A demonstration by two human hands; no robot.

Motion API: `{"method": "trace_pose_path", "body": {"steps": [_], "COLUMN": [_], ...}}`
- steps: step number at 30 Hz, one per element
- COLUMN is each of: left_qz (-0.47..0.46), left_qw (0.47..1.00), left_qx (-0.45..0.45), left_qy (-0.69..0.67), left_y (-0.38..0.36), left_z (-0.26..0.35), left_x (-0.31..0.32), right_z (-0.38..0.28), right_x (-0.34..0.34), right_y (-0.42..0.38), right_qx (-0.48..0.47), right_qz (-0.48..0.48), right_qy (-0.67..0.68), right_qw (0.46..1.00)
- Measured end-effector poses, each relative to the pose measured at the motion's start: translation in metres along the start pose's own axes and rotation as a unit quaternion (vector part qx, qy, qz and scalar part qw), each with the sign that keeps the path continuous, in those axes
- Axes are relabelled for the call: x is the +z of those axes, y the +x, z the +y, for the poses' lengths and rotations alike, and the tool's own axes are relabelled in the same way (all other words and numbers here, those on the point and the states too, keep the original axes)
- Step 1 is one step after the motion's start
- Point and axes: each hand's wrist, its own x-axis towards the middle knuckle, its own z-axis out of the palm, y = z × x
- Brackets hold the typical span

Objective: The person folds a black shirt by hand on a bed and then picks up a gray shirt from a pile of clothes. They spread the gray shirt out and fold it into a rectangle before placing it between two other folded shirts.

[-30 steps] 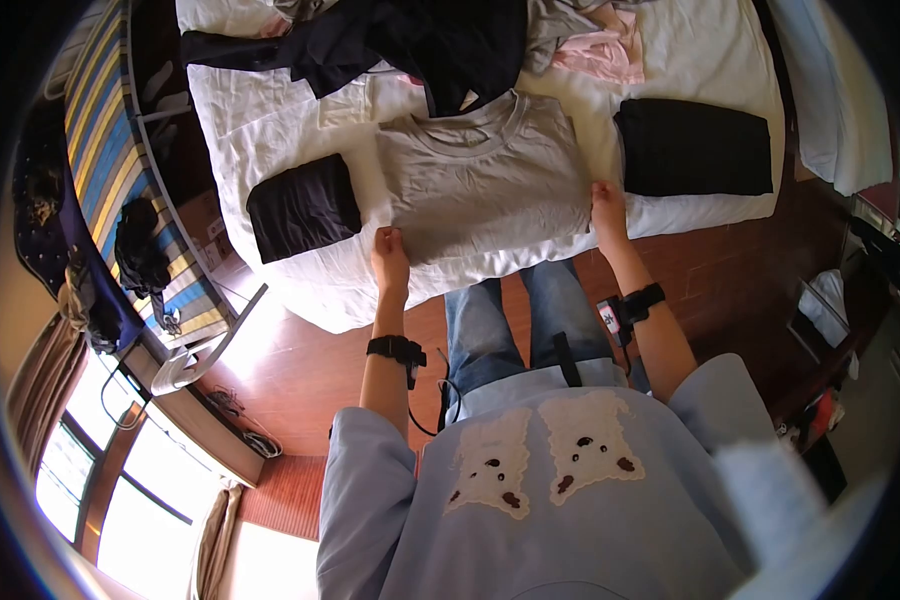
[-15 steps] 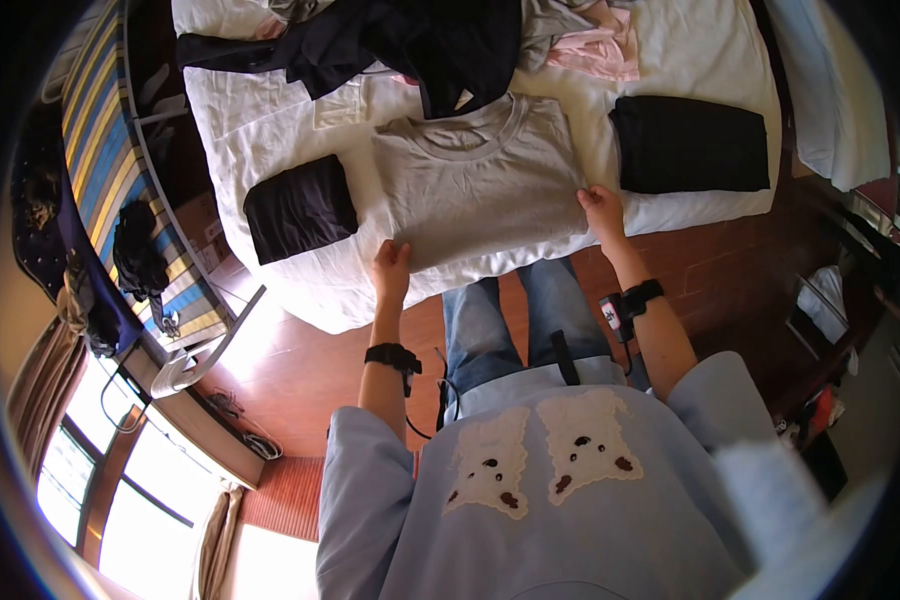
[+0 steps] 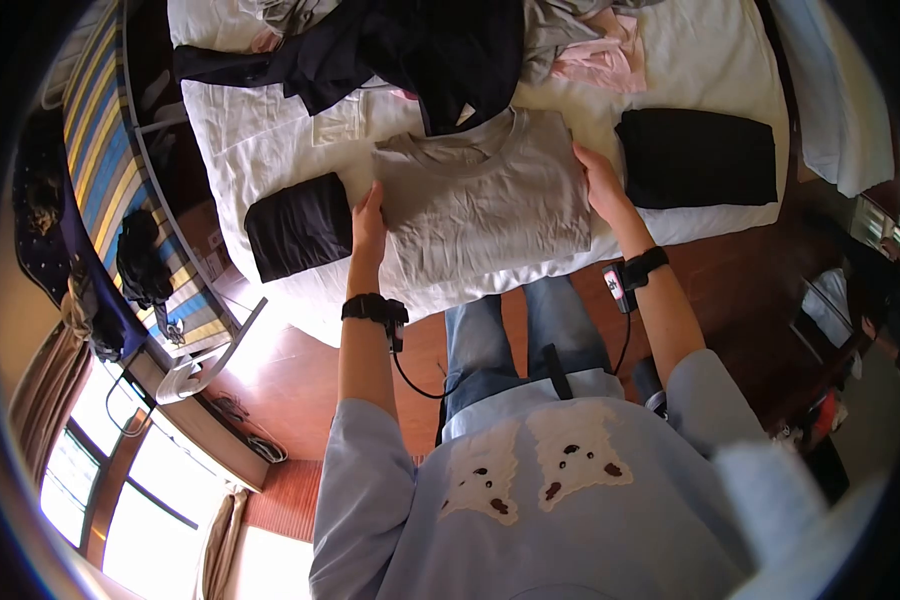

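Note:
A grey T-shirt [image 3: 490, 220], folded to a rectangle with its neckline toward the far side, lies on the near part of the bed. My left hand [image 3: 368, 218] is closed at its left edge, fingers pointing away from me. On the opposite edge, near the shoulder, my right hand [image 3: 600, 183] grips the shirt, fingers partly tucked out of sight. Soft wrinkles run across the fabric between the hands. A folded black garment [image 3: 298, 228] sits just left of my left hand. Another folded black garment [image 3: 698, 158] lies to the right of my right hand.
Unfolded dark clothing [image 3: 390, 50] is heaped across the far side of the white-sheeted bed [image 3: 240, 130], beside a pink garment [image 3: 605, 55]. A striped bed [image 3: 105, 110] with a metal frame stands left. Wires run from both wrist bands.
Both hands have moved from the T-shirt's near corners farther up along its sides. The shirt's near part looks more wrinkled, and its neckline sits slightly lower in view.

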Motion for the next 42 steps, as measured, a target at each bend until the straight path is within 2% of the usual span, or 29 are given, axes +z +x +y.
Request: {"method": "trace_pose_path", "body": {"steps": [2,5,8,11,14,17,20,26,28,30,31,32,33,34,35,36,38,40,42], "left_qz": [-0.008,-0.011,-0.019,-0.016,0.011,0.038,0.056,0.049,0.079,0.086,0.078,0.071,0.068,0.062,0.056,0.049,0.043,0.038,0.038], "left_qw": [0.999,1.0,1.0,1.0,1.0,0.999,0.995,0.998,0.995,0.992,0.992,0.992,0.992,0.994,0.995,0.995,0.988,0.977,0.959], "left_qx": [0.026,0.015,0.014,0.009,0.003,0.017,0.08,0.024,-0.034,-0.068,-0.073,-0.079,-0.08,-0.053,-0.026,0.002,0.035,0.045,0.033], "left_qy": [0.045,0.018,0.009,0.014,0.018,0.01,0.011,0.033,0.054,0.065,0.066,0.066,0.066,0.073,0.081,0.089,0.143,0.207,0.277], "left_y": [0.01,0.024,0.034,0.035,0.034,0.035,0.043,0.003,-0.017,-0.032,-0.037,-0.042,-0.049,-0.052,-0.053,-0.054,-0.052,-0.051,-0.047], "left_z": [0.009,0.018,0.015,0.017,0.016,0.01,-0.004,0.002,-0.003,-0.01,-0.019,-0.023,-0.022,-0.025,-0.033,-0.039,-0.046,-0.046,-0.042], "left_x": [0.003,0.007,0.005,0.006,0.008,0.009,0.008,0.008,0.009,0.003,-0.002,-0.005,-0.003,-0.004,-0.005,-0.006,-0.008,-0.008,-0.011], "right_z": [-0.006,-0.013,-0.023,-0.024,-0.014,-0.031,-0.021,0.003,0.033,0.065,0.082,0.099,0.106,0.127,0.136,0.137,0.113,0.056,-0.001], "right_x": [0.002,-0.002,0.001,0.003,-0.004,0.001,0.001,-0.013,-0.037,-0.046,-0.066,-0.089,-0.1,-0.128,-0.147,-0.162,-0.174,-0.159,-0.134], "right_y": [0.006,0.015,0.012,0.011,0.023,0.015,0.019,-0.014,-0.027,-0.066,-0.091,-0.122,-0.163,-0.205,-0.251,-0.289,-0.341,-0.348,-0.304], "right_qx": [0.047,0.004,0.054,0.058,-0.026,-0.061,-0.092,-0.009,-0.098,-0.164,-0.136,-0.112,-0.169,-0.062,-0.082,-0.06,0.089,0.214,0.211], "right_qz": [-0.014,-0.089,-0.104,-0.108,-0.061,0.082,0.138,0.067,0.04,0.096,0.048,0.081,0.081,0.091,0.02,-0.056,-0.24,-0.396,-0.43], "right_qy": [0.102,0.064,0.044,0.023,-0.063,-0.061,-0.137,-0.255,-0.377,-0.264,-0.203,-0.397,-0.414,-0.564,-0.657,-0.716,-0.765,-0.751,-0.769], "right_qw": [0.994,0.994,0.992,0.992,0.996,0.993,0.977,0.965,0.92,0.946,0.968,0.907,0.891,0.818,0.749,0.693,0.591,0.482,0.423]}}
